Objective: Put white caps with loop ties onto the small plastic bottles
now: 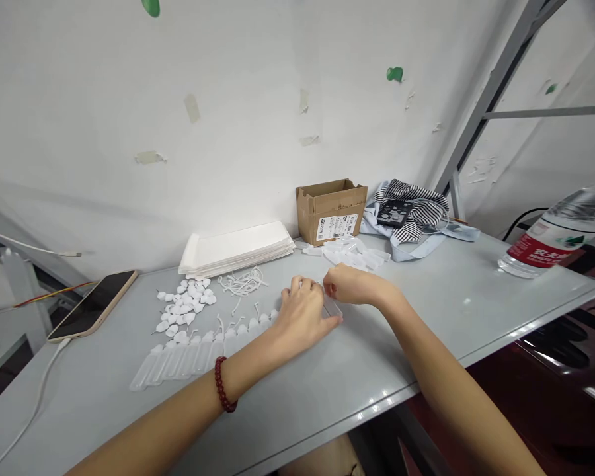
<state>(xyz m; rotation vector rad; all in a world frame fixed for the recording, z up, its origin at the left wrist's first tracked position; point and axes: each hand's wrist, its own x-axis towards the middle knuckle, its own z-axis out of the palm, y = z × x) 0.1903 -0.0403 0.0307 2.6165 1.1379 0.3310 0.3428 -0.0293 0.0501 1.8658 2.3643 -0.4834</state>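
Note:
My left hand (303,314) arches over the right end of a row of translucent plastic tubes (196,360). Its thumb and fingers straddle a clear tube (332,306), touching its lower end. Just right of it, my right hand (351,284) has curled fingers at that tube's upper end; what they pinch is hidden. White caps top the tubes in the row, and thin white strings stick up from a few. Small white caps (186,301) lie heaped behind the row's left part. Beside them is a tangle of white strings (242,282). More clear tubes (354,253) lie behind my right hand.
Along the wall stand a stack of white paper sleeves (238,248) and an open cardboard box (330,215). Striped cloth (419,210) lies right of the box. A phone (95,305) with a cable is at left, and a water bottle (558,231) at the right edge.

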